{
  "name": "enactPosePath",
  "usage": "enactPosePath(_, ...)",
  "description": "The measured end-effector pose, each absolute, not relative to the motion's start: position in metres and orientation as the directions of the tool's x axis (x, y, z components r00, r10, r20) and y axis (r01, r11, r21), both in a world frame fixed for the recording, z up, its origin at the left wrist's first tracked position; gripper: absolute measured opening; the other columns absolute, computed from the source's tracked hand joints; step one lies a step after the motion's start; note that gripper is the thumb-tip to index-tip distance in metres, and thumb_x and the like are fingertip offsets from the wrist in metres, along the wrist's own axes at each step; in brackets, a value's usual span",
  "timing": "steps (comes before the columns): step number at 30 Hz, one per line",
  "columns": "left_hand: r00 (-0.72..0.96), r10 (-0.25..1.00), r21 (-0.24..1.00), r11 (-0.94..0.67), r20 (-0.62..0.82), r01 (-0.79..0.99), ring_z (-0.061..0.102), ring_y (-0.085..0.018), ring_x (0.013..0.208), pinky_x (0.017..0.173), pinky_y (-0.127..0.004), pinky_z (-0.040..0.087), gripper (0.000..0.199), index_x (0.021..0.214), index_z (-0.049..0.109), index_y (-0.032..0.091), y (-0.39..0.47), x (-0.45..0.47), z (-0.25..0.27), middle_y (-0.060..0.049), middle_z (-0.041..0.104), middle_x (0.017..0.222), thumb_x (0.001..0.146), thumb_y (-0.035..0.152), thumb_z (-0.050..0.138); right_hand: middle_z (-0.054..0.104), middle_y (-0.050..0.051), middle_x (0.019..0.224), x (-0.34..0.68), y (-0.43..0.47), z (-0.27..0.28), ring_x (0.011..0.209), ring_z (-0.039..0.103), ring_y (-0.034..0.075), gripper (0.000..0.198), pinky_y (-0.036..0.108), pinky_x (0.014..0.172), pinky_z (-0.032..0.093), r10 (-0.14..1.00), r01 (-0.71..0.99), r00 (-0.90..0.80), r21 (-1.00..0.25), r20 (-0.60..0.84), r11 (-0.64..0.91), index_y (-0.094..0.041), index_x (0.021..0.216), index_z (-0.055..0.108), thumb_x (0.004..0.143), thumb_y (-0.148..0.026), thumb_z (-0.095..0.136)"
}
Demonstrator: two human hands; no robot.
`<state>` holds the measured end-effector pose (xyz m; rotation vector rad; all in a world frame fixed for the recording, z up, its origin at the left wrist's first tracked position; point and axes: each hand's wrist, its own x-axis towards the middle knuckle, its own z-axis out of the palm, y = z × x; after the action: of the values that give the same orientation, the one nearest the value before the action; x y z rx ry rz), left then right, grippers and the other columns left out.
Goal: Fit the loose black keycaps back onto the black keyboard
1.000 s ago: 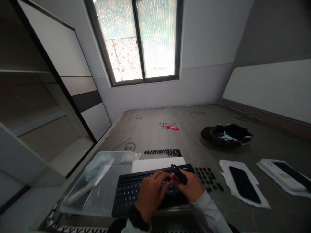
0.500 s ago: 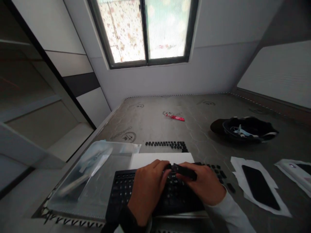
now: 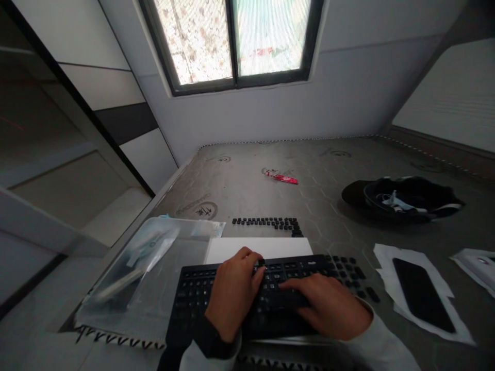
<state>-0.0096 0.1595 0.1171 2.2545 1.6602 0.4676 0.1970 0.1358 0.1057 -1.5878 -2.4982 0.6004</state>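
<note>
A black keyboard (image 3: 193, 288) lies across the near edge, many of its keys in place on the left. My left hand (image 3: 234, 288) is over its middle, thumb and fingertips closed around a small dark piece that looks like a keycap (image 3: 260, 264). My right hand (image 3: 332, 304) is low over the keyboard's right half, index finger stretched to the left and thumb below it. Between them sits a dark bar-shaped piece (image 3: 284, 300), its outline blending into the keyboard. The palm hides part of the right side.
Loose black keycaps stand in rows (image 3: 266, 221) behind a white sheet (image 3: 240, 250), with more at right (image 3: 359, 273). A clear plastic bag (image 3: 185, 247) lies left. To the right are a phone (image 3: 421, 293) on white paper and a black cap (image 3: 417, 201). A red packet (image 3: 286, 179) lies farther back.
My right hand has lowered the dark bar-shaped piece from beside my left fingertips onto or just over the keyboard. My left hand stays nearly in place. The view has tilted slightly downward.
</note>
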Motion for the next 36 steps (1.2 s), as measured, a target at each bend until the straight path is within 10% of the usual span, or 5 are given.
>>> enactPosePath(15,0.388,0.905,0.214,-0.419,0.174,0.882,0.066,-0.019,0.092,0.087,-0.030,0.048,0.019,0.103,0.069,0.023,0.224,0.000,0.117,-0.003,0.072,0.098,0.086,0.024,0.061,0.073,0.002,0.099,0.272,0.132,0.125,0.092,0.069,0.023,0.044,0.034,0.082,0.052,0.940,0.804,-0.326,-0.553,-0.103,0.219,-0.034,0.117,0.064,0.077,-0.018,0.058)
enactPosePath(36,0.312,0.827,0.028,-0.339,-0.468,0.940,0.060,-0.020,0.099,0.086,-0.040,0.052,0.028,0.111,0.060,0.017,0.390,0.083,-0.015,-0.007,0.061,0.112,0.090,0.034,0.059,0.074,0.001,0.101,0.328,0.147,0.088,0.084,0.072,0.023,0.035,0.030,0.067,0.057,0.953,0.748,-0.255,-0.658,-0.167,0.085,-0.036,0.120,0.062,0.086,-0.039,0.053)
